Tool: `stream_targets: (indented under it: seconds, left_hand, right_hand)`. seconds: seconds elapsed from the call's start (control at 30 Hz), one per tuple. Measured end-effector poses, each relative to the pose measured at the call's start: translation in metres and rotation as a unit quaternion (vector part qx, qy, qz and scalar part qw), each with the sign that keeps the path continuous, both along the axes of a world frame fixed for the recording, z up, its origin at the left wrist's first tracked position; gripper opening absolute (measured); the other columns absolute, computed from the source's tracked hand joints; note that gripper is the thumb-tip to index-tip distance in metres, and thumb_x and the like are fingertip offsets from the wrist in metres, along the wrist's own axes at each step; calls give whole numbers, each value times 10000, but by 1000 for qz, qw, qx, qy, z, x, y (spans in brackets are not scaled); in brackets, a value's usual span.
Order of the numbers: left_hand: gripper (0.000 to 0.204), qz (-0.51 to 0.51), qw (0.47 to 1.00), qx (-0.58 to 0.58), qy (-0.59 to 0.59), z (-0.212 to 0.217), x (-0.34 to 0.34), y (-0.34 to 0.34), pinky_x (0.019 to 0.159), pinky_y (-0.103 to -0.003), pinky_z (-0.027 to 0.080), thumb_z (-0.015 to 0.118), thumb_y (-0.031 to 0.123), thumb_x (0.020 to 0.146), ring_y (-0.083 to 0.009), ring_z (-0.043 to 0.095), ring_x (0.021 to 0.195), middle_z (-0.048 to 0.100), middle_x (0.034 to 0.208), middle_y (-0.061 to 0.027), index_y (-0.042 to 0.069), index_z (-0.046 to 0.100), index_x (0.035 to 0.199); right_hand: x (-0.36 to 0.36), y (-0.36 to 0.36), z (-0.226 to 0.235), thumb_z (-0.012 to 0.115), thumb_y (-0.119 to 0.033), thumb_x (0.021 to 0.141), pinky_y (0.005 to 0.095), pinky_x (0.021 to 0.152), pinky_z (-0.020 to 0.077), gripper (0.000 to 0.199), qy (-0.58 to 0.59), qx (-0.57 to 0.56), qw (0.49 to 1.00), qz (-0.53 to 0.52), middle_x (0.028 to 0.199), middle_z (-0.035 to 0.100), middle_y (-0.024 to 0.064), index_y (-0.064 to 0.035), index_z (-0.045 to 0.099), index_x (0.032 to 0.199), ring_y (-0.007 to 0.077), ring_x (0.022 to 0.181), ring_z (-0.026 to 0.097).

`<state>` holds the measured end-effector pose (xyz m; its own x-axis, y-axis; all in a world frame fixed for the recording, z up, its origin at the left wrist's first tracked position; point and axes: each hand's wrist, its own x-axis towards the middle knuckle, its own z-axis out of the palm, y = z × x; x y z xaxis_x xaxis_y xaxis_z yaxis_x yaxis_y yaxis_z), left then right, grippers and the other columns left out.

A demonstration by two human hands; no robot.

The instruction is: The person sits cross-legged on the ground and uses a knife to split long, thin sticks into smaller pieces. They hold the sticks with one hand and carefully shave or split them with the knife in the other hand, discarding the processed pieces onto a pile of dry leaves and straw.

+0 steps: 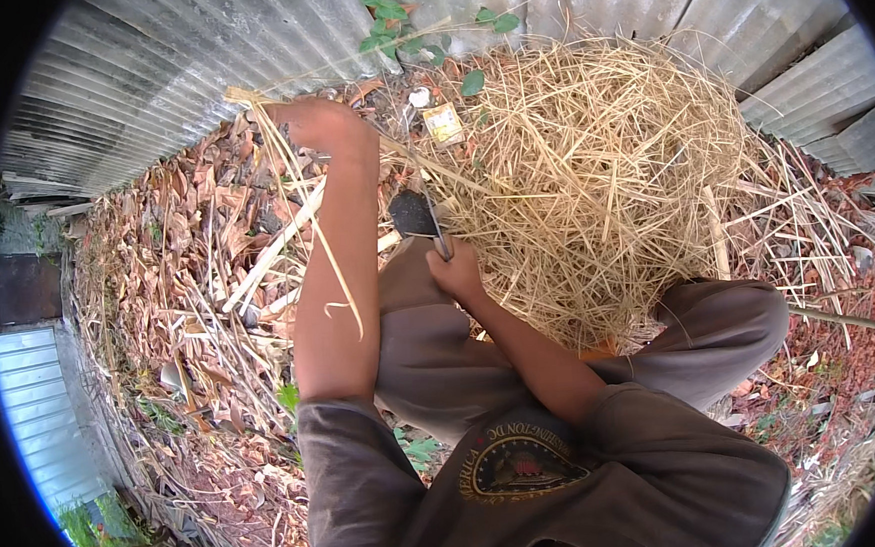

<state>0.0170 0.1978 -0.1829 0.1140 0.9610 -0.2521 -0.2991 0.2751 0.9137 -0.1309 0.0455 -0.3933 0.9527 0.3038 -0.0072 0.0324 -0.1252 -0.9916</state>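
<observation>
My left hand (320, 123) is stretched far out beside the metal fence, closed around a bunch of dry pale straw (244, 97). Long strips of it hang down past my forearm. In front of my bent knee, my right hand (456, 270) is closed on a thin grey blade-like tool (437, 223) that points away from me; its exact kind is unclear. A flat black piece (413, 214) shows right beside the tool, at the end of my trouser leg. A large heap of cut dry straw (602, 178) spreads to the right of both hands.
Corrugated metal sheets (193, 48) wall the far side. Brown fallen leaves (213, 202) cover the ground at left. A yellow packet (442, 125) lies by the fence, near a green-leaved vine (383, 38). A thin stick (841, 320) sticks out at right, by my knee.
</observation>
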Motion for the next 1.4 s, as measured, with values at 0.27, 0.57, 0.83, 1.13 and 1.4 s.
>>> stream_targets:
  seconds: [0.27, 0.57, 0.83, 1.13, 1.4]
  left_hand:
    - [707, 40, 999, 5, 37, -4, -7, 9, 628, -364, 368, 247, 621, 955, -246, 385, 671, 420, 773, -150, -41, 477, 861]
    - [747, 47, 997, 20, 61, -5, -10, 7, 739, -388, 433, 268, 584, 969, -307, 513, 796, 534, 916, -236, -113, 538, 972]
    - [798, 49, 997, 29, 59, 4, 5, 3, 789, -390, 493, 294, 563, 975, -327, 613, 863, 629, 1011, -283, -177, 589, 1039]
    - [736, 36, 997, 37, 65, 22, 11, -17, 667, -342, 493, 338, 555, 968, -265, 624, 803, 639, 997, -246, -125, 604, 1062]
    - [697, -10, 1000, 3, 2, 52, 0, -46, 738, -353, 403, 345, 573, 946, -210, 474, 799, 522, 875, -94, -71, 579, 1073]
  right_hand:
    - [-3, 17, 1, 603, -170, 742, 375, 516, 392, 208, 78, 4, 997, -11, 541, 465, 91, -15, 499, 651, 190, 498, 458]
    - [4, 3, -9, 591, -162, 740, 406, 486, 387, 222, 43, -8, 998, -51, 515, 466, 141, -1, 490, 626, 250, 448, 461]
    - [8, -14, -96, 590, -174, 751, 405, 518, 413, 193, 106, -78, 988, -87, 552, 502, 143, -4, 524, 687, 269, 494, 518]
    - [-6, -30, -69, 582, -157, 751, 381, 496, 392, 210, 188, -40, 979, -72, 527, 480, 117, -2, 488, 645, 233, 472, 464]
    - [-5, -19, 5, 588, -165, 754, 371, 526, 417, 183, 60, -3, 998, -23, 548, 503, 112, -2, 541, 684, 221, 503, 499]
